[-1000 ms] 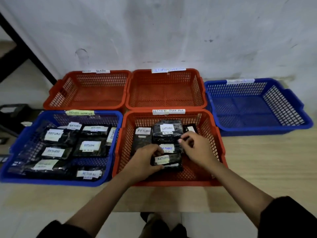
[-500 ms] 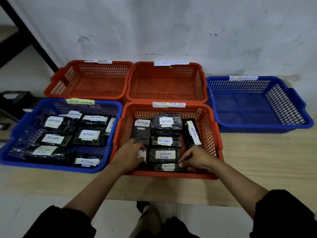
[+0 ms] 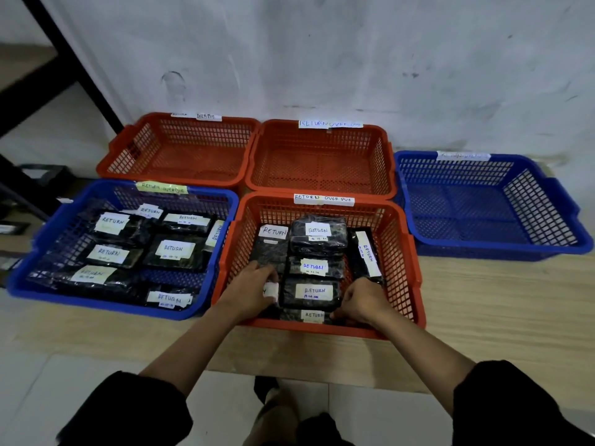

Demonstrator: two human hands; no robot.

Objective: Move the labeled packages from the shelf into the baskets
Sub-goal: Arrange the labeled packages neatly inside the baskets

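Kneeling over the red basket (image 3: 399, 252), the person grips a packet (image 3: 269, 289) at its 8 o'clock corner with the left hand (image 3: 249, 292) while the right hand (image 3: 362, 300) curls on the 6 o'clock packet (image 3: 314, 315), risking toppling the stack (image 3: 317, 235).

Left hand (image 3: 249, 289) and right hand (image 3: 362, 300) low, fingers curled.

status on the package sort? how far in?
Done: the left blue basket and the front red basket already hold black RETURN-labelled packages. In hand: both hands are inside the front red basket, left hand and right hand at the front packages. Left: two rear red baskets and the right blue basket hold nothing. Shelf not clearly in view.
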